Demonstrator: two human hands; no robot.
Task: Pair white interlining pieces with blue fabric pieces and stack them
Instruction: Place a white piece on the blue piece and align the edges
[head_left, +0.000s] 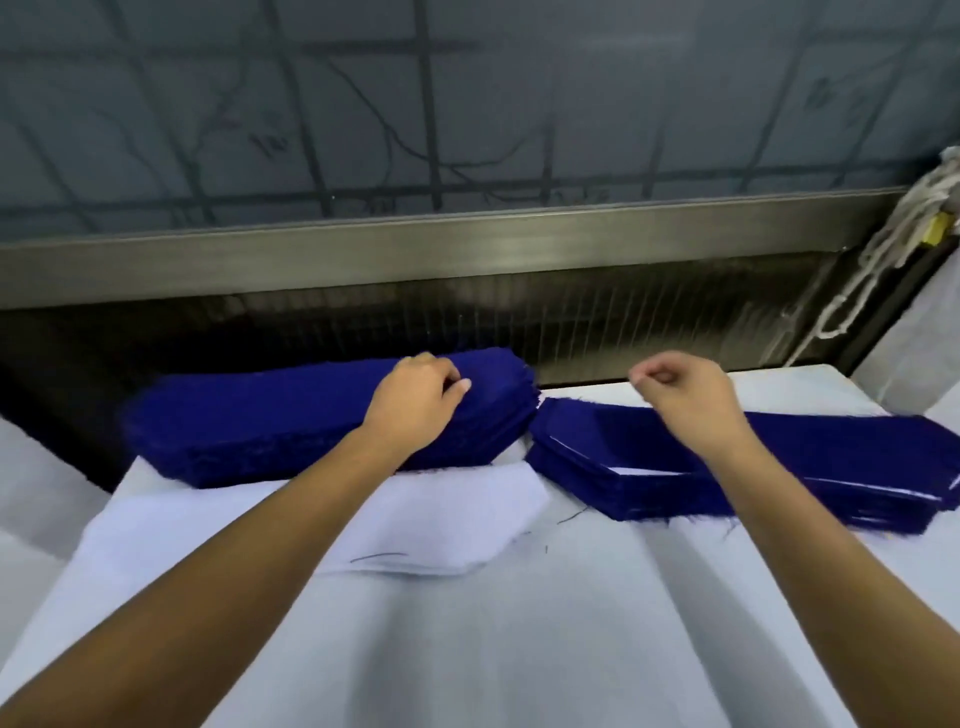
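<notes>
The blue fabric pile (260, 421) sits at the far left of the worktop (519, 649), with the white interlining pieces (415, 525) just in front and the paired stack (831, 467) to the right. Expect light, limp plies that cling, so peel one from the end nearest the centre. Your left hand (415, 405) rests on that end, fingers curled, seemingly pinching the top ply. Your right hand (685, 400) hovers over the paired stack, fingers curled together, nothing visible in them.
</notes>
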